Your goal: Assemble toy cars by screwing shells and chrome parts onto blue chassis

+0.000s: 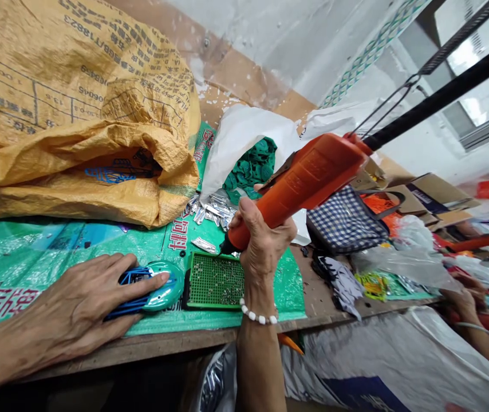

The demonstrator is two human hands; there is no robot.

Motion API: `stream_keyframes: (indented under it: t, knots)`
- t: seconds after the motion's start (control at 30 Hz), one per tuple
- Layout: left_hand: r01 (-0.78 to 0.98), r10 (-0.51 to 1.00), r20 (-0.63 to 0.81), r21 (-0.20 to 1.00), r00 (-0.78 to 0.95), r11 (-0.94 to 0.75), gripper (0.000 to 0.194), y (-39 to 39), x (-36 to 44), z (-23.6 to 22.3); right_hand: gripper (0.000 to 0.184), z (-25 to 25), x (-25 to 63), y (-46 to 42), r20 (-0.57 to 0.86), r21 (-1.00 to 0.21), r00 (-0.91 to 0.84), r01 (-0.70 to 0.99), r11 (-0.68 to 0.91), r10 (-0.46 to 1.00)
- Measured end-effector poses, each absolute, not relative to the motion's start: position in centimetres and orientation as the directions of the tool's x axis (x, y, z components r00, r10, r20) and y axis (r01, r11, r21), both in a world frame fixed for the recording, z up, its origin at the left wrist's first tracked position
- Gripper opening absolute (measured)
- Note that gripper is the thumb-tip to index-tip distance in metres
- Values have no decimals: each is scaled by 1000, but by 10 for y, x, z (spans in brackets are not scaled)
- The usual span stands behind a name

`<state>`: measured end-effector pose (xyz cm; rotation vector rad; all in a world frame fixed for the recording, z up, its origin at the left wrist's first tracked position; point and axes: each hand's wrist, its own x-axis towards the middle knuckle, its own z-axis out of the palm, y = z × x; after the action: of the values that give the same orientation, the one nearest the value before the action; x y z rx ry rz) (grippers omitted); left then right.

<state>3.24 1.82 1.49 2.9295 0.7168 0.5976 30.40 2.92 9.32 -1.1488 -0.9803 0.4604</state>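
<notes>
My left hand lies over a blue slatted plastic part with a rounded green end, fingers closed about the slats and index finger pressed on the green end. My right hand is wrapped around an orange electric screwdriver hung from a metal loop, with a black cord at its back. Its black nose points down at the far left corner of a green grid tray holding many small screws. Shiny silver metal pieces lie just beyond the tray. The lower edge of the part is hidden by my fingers.
A large yellow woven sack fills the back left. Behind the tray, a white bag spills green plastic pieces. To the right are a checked bag, grey gloves and another person's arm. The wooden table edge runs in front.
</notes>
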Motion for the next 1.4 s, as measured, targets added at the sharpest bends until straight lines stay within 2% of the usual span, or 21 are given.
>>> stream_keyframes:
  t: [0.2, 0.4, 0.6, 0.9, 1.07, 1.23, 1.4]
  knots:
    - [428, 455, 381, 160, 804, -890, 55, 17, 31, 13, 45, 90, 305, 31, 420, -907, 509, 201, 370, 752]
    - [416, 430, 401, 126, 809, -901, 55, 18, 32, 12, 44, 93, 305, 32, 428, -899, 524, 165, 405, 737]
    - [426, 450, 402, 154, 797, -892, 56, 16, 34, 5, 51, 98, 304, 32, 450, -890, 518, 199, 409, 728]
    - [456, 494, 319, 191, 809, -869, 62, 12, 38, 7, 35, 120, 287, 25, 478, -856, 506, 85, 510, 718]
    - [460, 512, 291, 231, 808, -857, 65, 11, 38, 9, 23, 137, 261, 16, 489, -818, 446, -62, 571, 749]
    - [453, 512, 307, 244, 802, -857, 70, 9, 37, 5, 24, 135, 243, 8, 475, -824, 365, -134, 550, 801]
    - [463, 525, 308, 253, 793, -849, 73, 8, 36, 2, 30, 130, 240, 7, 464, -834, 376, -119, 538, 802]
